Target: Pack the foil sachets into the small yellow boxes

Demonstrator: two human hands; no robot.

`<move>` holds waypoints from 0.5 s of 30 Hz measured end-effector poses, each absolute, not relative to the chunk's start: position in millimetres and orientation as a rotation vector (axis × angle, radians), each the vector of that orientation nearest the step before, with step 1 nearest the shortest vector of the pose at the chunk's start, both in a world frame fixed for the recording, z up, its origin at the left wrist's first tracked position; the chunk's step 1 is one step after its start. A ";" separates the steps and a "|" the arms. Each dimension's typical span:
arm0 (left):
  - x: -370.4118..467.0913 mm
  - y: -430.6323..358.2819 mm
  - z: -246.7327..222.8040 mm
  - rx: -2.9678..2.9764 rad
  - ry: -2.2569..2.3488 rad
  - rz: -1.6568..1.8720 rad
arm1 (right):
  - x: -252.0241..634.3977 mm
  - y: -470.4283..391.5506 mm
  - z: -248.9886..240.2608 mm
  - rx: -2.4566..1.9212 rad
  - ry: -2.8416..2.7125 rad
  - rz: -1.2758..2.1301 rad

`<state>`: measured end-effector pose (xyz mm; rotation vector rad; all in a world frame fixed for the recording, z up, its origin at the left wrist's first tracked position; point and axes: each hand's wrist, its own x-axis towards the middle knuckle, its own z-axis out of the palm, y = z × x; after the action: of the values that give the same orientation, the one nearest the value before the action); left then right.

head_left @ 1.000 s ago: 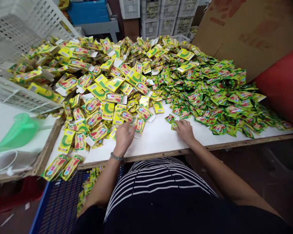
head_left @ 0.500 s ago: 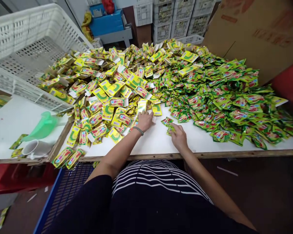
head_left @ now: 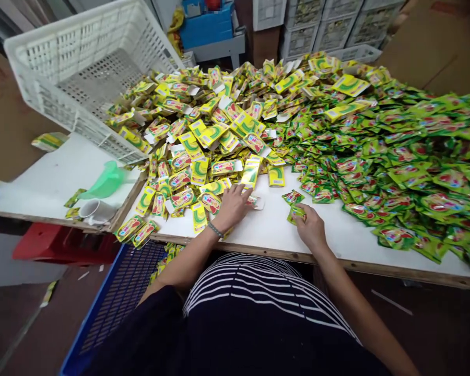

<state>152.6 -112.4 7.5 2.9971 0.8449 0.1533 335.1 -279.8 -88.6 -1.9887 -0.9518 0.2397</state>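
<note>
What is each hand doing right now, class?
Left hand: palm down over an open-flapped box; whether it grips cannot be told.
Right hand: closed, fingertips pinching a green packet.

Boxes (head_left: 213, 136) lie left of packets (head_left: 407, 167).

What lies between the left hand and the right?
In the head view, going right from the left hand: a small carton, bare white tabletop, then a green packet at the fingertips of the right hand.
</note>
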 end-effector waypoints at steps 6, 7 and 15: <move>93.5 -77.6 27.8 2.644 1.595 0.526 | 329.4 -274.7 -97.9 -2.005 -1.023 0.279; 93.1 -72.1 30.4 2.656 1.590 0.506 | 328.7 -273.4 -98.5 -2.000 -1.031 0.266; 171.0 -40.0 20.1 2.976 1.207 0.214 | 326.3 -275.6 -96.9 -1.965 -1.109 0.201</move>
<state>171.0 -40.0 20.1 2.9756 1.2065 0.2142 326.3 -275.6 -96.9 -1.9648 -1.1089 0.2013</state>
